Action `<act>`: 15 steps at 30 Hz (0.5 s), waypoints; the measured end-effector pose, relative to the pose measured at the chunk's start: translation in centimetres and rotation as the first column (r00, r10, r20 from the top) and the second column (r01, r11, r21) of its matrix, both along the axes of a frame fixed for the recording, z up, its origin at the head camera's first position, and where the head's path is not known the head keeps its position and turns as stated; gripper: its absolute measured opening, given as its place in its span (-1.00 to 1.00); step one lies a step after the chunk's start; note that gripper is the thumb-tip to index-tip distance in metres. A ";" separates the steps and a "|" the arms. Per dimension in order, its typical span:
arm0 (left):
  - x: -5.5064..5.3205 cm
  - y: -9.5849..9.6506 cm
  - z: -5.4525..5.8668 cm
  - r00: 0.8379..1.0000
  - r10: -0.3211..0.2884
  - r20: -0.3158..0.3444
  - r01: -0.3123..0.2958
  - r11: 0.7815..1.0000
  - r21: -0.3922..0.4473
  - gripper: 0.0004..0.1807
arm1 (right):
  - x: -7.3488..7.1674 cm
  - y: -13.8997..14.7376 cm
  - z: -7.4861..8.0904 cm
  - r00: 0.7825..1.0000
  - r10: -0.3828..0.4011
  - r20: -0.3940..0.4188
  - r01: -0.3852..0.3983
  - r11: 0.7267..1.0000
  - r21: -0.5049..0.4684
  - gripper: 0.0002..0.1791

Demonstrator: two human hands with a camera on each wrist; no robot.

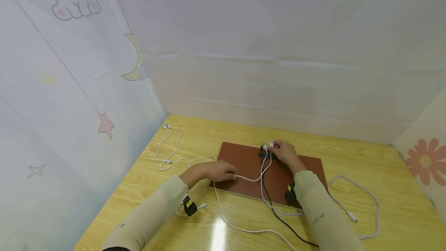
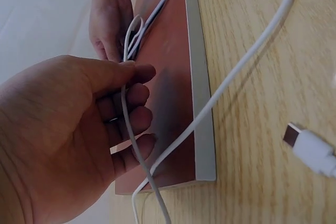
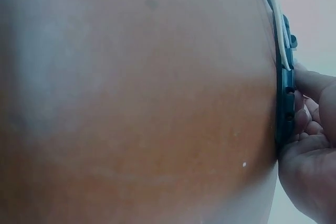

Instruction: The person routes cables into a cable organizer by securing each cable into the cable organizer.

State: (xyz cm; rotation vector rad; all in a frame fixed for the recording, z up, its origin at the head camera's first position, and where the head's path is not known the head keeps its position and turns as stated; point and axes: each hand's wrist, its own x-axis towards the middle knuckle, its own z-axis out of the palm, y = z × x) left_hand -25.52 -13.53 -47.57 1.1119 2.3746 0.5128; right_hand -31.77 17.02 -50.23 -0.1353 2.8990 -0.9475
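A black slotted cable holder [image 1: 266,155] sits near the far edge of a brown board [image 1: 244,162]. White and black cables run across it in the head view. At the holder, my right hand [image 1: 286,153] pinches the end of a white USB cable, its plug [image 1: 271,143] showing at the fingertips. The right wrist view shows that hand [image 3: 315,135] behind the holder [image 3: 286,98], partly hidden. My left hand [image 1: 219,171] is over the board's left part. Between thumb and forefinger, the left hand [image 2: 63,129] pinches the same white cable [image 2: 131,135], seen close in the left wrist view.
A second white cable [image 1: 240,228] crosses the board's near left corner toward the front. Looped white cables [image 1: 158,152] lie at the far left of the wooden table [image 1: 195,134]. A pale cable [image 1: 378,208] curves at the right. Printed curtains [image 1: 278,69] stand behind.
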 end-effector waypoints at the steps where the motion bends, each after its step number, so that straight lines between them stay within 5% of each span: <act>1: 0.0 0.0 -0.2 1.000 0.003 -0.002 -0.003 1.000 -0.001 -0.71 | 0.0 0.0 0.1 1.000 -0.003 0.000 0.003 1.000 0.000 -0.65; 10: 0.9 -0.1 -0.7 1.000 -0.005 0.014 0.006 1.000 -0.030 -0.76 | 0.5 -0.1 0.7 1.000 -0.015 0.021 0.015 1.000 0.001 -0.54; 15: 1.0 0.0 -0.3 1.000 -0.001 -0.015 0.000 0.999 -0.055 -0.76 | 0.9 1.3 2.4 1.000 0.009 0.008 -0.009 1.000 0.015 -0.52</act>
